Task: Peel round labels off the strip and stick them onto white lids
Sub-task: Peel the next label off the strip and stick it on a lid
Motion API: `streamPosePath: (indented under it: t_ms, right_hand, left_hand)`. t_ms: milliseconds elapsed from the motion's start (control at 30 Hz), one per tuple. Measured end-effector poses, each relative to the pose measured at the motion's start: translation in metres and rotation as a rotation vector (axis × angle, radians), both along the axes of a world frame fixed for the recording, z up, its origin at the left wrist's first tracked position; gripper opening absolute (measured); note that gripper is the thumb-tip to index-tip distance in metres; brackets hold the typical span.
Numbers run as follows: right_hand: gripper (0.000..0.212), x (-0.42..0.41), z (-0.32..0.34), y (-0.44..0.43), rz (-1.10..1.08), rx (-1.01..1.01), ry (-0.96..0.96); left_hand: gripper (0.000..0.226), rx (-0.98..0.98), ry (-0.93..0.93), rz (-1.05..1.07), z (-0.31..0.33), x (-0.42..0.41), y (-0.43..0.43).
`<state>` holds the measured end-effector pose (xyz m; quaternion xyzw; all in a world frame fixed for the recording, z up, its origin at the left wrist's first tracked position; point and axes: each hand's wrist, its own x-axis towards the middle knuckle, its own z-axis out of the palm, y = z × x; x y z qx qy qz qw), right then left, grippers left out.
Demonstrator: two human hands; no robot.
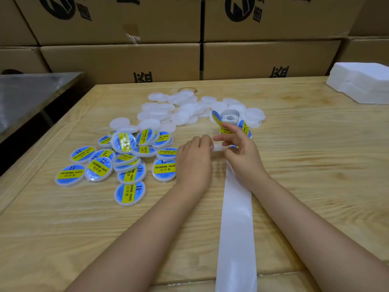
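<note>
Pale pine table carries everything, and both bare forearms reach in from its near edge. Left hand lies knuckles up with its fingers curled, their tips pinching the rim of a plain white lid held in the gap between the two hands. Right hand stands half curled just right of that lid, thumb stretched towards the left hand, fingers bent round the label strip; how firmly it grips is hidden by the palm. That strip loops up just beyond the right fingertips, where blue and yellow round labels curl off it, and its bare white backing runs from under the right wrist back to the near table edge. Beyond both hands lies a heap of unlabelled lids. Just left of the left hand spreads a pile of labelled lids reading SOLDERING PASTE. Far to the right of the right hand sits a white foam block; stacked cardboard boxes stand beyond the table, and a steel table is well left of the left hand
</note>
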<state>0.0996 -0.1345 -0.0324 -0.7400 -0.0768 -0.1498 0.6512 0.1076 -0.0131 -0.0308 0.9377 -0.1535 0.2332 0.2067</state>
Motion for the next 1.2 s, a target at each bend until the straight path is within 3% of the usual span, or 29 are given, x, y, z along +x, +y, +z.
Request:
streamPosePath:
  t_ms: [133, 267, 567, 700, 933, 1067, 1200]
  right_hand:
    - [0.052, -0.002, -0.001, 0.006, -0.009, -0.129, -0.067]
    - [0.046, -0.002, 0.001, 0.003, -0.015, -0.021, -0.076]
    - [0.045, 0.002, 0.002, -0.002, -0.039, 0.239, -0.031]
    - [0.049, 0.004, 0.001, -0.004, -0.071, 0.262, -0.012]
    - [0.055, 0.003, -0.001, 0.0, -0.038, 0.125, -0.024]
    - [0.056, 0.003, 0.0, -0.002, -0.02, 0.164, -0.091]
    - [0.058, 0.002, -0.001, 0.0, 0.03, 0.166, -0.095]
  left_hand:
    - [0.017, -0.298, 0.027, -0.065, 0.005, -0.002, 0.003]
    - [0.024, -0.59, 0.063, -0.196, 0.003, -0.001, 0.004]
    - [0.026, -1.184, 0.523, -0.194, 0.006, 0.006, 0.008]
    - [0.025, -1.248, 0.58, -0.235, 0.007, 0.007, 0.009]
    - [0.018, -1.449, 0.657, -0.259, 0.009, 0.011, 0.014]
    - [0.025, -1.329, 0.772, -0.348, 0.011, 0.01, 0.017]
    - [0.026, -1.218, 0.744, -0.372, 0.009, 0.006, 0.014]
